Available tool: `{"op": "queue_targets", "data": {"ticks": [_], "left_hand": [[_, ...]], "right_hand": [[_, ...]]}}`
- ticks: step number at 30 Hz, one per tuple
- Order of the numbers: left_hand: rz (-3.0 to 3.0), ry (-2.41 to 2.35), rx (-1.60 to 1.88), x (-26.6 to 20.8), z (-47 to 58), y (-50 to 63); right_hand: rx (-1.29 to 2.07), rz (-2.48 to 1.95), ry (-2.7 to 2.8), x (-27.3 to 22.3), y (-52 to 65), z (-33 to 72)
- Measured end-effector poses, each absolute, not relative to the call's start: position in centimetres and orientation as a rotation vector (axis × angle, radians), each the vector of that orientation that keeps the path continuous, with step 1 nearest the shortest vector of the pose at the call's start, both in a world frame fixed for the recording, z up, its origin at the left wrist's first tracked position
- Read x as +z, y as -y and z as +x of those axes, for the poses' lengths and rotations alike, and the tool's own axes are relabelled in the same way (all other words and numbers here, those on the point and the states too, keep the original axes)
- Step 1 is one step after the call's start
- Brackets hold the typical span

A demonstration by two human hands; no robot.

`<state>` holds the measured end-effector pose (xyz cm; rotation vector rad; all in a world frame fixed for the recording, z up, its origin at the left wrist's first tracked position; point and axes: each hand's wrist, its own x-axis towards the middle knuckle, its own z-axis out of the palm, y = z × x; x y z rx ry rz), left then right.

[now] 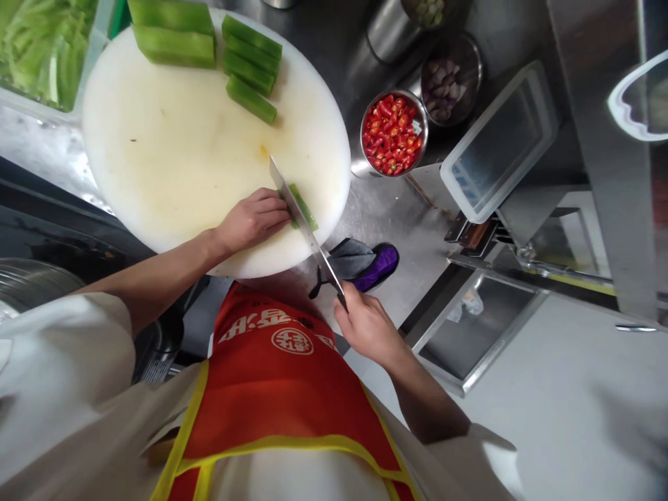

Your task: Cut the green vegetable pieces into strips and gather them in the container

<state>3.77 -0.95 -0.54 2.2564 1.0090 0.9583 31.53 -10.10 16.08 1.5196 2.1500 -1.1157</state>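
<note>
My right hand [368,323] is closed round the handle of a kitchen knife [305,226], whose blade slants up and left over the round white cutting board [172,174]. Under and beside the blade lies a piece of green vegetable [303,205]. My left hand [257,221] rests on the board with its fingers curled against the left side of the blade, pressing on the green piece, which they partly hide. At the board's far side sit several more cut green strips [250,59] and thick green chunks [175,35].
A tub of shredded green vegetable [44,52] stands at the far left. Right of the board are a metal cup of chopped red chillies [392,133], a cup of shallot-like pieces [443,87] and a plastic lid [501,142]. A purple-and-grey cloth item [378,268] lies by the board's near edge.
</note>
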Motion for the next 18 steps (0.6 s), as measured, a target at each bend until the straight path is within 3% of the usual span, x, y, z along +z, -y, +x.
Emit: {"op": "queue_targets", "data": {"ticks": [10,18], "left_hand": [[2.341,-0.989,0.957,0.0,3.0,0.1],[2.298,-0.975,0.975,-0.7,2.5,-0.5]], "right_hand": [[-1.022,1.507,-2.172,11.6,8.4,29.7],[-1.059,1.545,-2.22,14.2,8.6,30.6]]}}
